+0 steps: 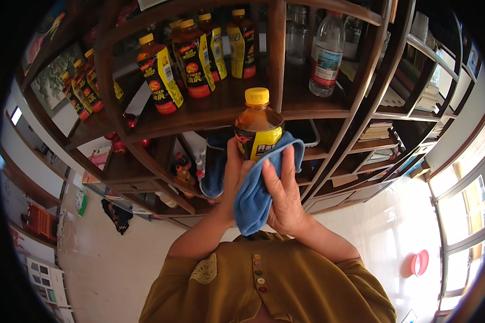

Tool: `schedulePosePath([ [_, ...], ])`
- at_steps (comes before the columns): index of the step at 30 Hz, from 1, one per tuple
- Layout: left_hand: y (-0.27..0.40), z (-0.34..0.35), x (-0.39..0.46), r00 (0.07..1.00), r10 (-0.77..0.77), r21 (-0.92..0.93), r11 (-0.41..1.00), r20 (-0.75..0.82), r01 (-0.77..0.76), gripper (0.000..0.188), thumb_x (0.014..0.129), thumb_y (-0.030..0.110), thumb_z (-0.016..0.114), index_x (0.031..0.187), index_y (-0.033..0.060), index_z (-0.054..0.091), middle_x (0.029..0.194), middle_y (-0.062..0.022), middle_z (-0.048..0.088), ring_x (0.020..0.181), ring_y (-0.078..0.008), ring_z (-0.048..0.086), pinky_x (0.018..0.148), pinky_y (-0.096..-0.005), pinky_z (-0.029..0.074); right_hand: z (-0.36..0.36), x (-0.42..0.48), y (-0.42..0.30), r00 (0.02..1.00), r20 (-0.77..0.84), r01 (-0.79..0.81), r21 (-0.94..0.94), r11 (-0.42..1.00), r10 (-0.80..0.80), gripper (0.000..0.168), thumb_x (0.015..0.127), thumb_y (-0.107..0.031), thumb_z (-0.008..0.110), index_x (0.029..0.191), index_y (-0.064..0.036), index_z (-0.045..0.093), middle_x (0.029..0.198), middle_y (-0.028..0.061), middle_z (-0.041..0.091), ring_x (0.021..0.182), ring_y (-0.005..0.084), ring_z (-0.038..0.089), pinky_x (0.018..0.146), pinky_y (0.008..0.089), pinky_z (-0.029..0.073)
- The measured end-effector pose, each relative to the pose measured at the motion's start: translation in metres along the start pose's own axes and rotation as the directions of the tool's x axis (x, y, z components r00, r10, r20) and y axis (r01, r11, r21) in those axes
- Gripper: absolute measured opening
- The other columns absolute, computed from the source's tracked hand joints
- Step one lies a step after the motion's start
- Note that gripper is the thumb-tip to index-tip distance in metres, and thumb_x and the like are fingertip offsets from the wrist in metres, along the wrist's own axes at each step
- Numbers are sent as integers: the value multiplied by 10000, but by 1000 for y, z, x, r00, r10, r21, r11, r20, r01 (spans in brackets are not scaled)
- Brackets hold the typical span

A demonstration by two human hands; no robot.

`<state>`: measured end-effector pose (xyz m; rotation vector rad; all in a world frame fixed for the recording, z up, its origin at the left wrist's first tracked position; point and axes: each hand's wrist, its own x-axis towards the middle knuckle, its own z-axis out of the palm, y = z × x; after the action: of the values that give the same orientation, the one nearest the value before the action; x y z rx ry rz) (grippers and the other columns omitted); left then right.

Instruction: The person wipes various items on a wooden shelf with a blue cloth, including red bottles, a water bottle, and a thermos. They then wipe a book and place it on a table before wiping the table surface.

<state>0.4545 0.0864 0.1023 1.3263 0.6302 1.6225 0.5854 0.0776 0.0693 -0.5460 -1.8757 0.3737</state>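
Note:
Upright in front of my chest is a plastic drink bottle (258, 133) with a yellow cap and a black, yellow and red label. My left hand (235, 177) grips it from the left side, with part of its lower body hidden. A blue cloth (252, 202) is wrapped against the right of the bottle and hangs below it. My right hand (285, 194) presses this cloth to the bottle with spread fingers. More blue fabric (213, 177) shows left of my left wrist. Several similar bottles (194, 60) stand on the dark wooden shelf (210, 111) just beyond.
A clear plastic water bottle (326, 56) stands right of the shelf's upright (278, 56). Books (376, 131) fill compartments farther right. Small bottles (184, 173) sit on a lower level. Dark fabric (117, 216) lies on the floor at left; a pink basin (419, 263) is at right.

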Motion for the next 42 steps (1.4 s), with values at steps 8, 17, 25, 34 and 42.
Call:
schedulePosePath([
  [8,-5,0,-23,990,-102,50,994,95,97,648,1045,454,480,1419,-48,317,1324,-164,539,1202,-211,556,1036,-336,433,-23,17,-11,984,-52,-138,384,913,171,975,913,-100,706,1633,1,56,1661,256,168,1518,359,275,1216,420,248],
  [17,-17,-6,-42,818,-315,-359,780,482,512,648,1089,509,386,1571,89,282,1416,-72,565,1242,-200,607,1059,-382,501,-46,21,24,904,273,-338,927,162,330,668,970,-416,646,1438,20,453,1362,191,583,1245,264,588,1081,391,464],
  [25,-9,5,-42,896,-377,234,917,236,324,603,1016,384,622,1427,-5,411,1318,-155,606,1190,-250,618,999,-361,482,-53,22,19,863,66,-227,936,268,501,469,985,-336,525,1272,31,578,1232,216,661,1046,265,679,945,368,552],
  [34,-27,6,-53,933,-264,133,962,247,237,742,947,492,704,1385,-19,392,1304,-146,578,1196,-221,579,1006,-346,456,-47,3,14,752,-108,-261,858,443,650,537,1032,-406,547,1384,-2,522,1280,134,640,1136,215,646,981,360,536],
  [42,-17,6,-52,935,-297,-234,911,195,338,766,1047,587,465,1521,-3,350,1437,-89,526,1278,-164,517,1101,-323,396,-29,-18,11,892,-37,-394,427,814,451,694,1035,-302,582,1576,-7,263,1489,132,468,1321,215,501,1129,375,395],
])
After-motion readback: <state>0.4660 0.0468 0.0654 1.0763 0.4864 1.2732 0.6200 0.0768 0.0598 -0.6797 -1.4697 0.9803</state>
